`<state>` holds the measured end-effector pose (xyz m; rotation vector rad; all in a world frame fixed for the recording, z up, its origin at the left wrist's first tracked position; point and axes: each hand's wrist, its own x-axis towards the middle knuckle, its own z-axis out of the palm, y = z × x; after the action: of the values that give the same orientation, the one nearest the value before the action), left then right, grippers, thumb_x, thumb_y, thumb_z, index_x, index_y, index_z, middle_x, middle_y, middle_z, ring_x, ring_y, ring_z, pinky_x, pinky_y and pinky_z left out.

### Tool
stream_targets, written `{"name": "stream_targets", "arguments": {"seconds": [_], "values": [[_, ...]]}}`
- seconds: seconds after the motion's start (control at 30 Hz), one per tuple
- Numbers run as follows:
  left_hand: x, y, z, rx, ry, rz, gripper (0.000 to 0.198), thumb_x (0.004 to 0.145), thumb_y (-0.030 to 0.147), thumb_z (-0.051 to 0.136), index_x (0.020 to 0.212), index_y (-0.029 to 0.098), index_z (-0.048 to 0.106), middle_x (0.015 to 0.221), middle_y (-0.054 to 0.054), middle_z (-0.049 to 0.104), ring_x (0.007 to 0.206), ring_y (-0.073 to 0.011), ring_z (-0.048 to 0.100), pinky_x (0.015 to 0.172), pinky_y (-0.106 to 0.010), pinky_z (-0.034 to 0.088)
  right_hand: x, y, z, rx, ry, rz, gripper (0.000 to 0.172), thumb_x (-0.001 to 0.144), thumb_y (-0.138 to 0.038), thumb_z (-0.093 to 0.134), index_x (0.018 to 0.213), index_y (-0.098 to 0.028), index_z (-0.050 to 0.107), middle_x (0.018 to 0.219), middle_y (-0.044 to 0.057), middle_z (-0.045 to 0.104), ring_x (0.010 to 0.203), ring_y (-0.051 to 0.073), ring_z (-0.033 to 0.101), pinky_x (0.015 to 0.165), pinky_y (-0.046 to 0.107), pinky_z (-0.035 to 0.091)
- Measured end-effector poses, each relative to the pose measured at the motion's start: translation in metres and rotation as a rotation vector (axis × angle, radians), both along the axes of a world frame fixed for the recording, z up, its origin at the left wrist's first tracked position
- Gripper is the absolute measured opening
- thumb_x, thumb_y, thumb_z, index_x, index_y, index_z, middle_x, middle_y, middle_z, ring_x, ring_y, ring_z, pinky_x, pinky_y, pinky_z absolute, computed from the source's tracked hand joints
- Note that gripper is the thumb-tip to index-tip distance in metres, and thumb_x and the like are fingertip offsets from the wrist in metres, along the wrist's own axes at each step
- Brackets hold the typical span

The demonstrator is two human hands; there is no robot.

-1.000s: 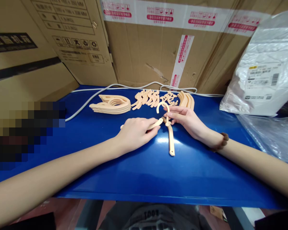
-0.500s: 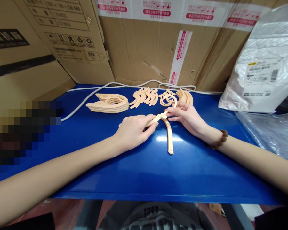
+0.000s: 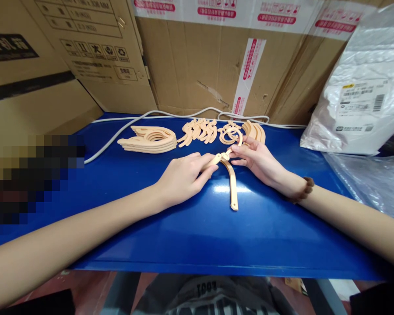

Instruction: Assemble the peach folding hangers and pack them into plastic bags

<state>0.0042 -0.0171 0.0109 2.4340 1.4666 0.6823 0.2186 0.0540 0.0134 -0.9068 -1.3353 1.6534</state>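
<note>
Between my hands is a beige folding clothes hanger, with a curved hook, a round joint and a bent arm hanging down toward me. My left hand is closed in a pinch on its other arm, most of which the fingers hide. Fingers of my right hand pinch the base of the hook just above the joint. Behind the hands lie a stack of beige hanger pieces, a group of short curved pieces, several loose hooks and curved arms.
Cardboard boxes stand along the back and left of the blue table. A white cable runs behind the pieces. At the right are a white plastic parcel bag and clear plastic film. The left edge is pixelated.
Both hands keep their grips on the hanger. Its joint is slightly higher and further right, and the view has shifted a little.
</note>
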Motion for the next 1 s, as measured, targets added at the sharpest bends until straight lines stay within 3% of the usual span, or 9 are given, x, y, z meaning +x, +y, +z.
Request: {"name": "stream_targets", "arguments": {"seconds": [0.43,0.73,1.0], "values": [[-0.005,0.001,-0.006,0.061,-0.095,-0.188,0.029,0.107,0.027,0.038,0.121,0.018,0.062,0.099,-0.005,0.068,0.091,-0.0191,0.057,0.08,-0.028,0.043,-0.001,-0.003,0.001,0.036,-0.057,0.091,0.041,0.072,-0.033,0.085,0.099,-0.02,0.056,0.075,-0.003,0.073,0.068,0.011,0.069,0.063,0.022,0.056],[-0.003,0.002,-0.011,0.256,0.039,-0.231,0.031,0.106,0.023,0.04,0.121,0.008,0.062,0.097,-0.01,0.071,0.084,-0.0218,0.054,0.076,-0.031,0.044,-0.003,-0.004,0.0,0.044,-0.07,0.099,0.044,0.07,-0.033,0.087,0.096,-0.02,0.053,0.071,-0.004,0.071,0.063,0.009,0.065,0.059,0.021,0.055],[-0.001,0.001,-0.01,0.242,0.104,-0.222,0.03,0.105,0.02,0.041,0.121,0.005,0.061,0.1,-0.011,0.072,0.083,-0.0223,0.056,0.075,-0.033,0.046,-0.002,-0.003,0.0,0.077,-0.074,0.1,0.052,0.069,-0.029,0.088,0.104,-0.02,0.05,0.071,-0.006,0.07,0.061,0.01,0.066,0.057,0.021,0.055]]}}
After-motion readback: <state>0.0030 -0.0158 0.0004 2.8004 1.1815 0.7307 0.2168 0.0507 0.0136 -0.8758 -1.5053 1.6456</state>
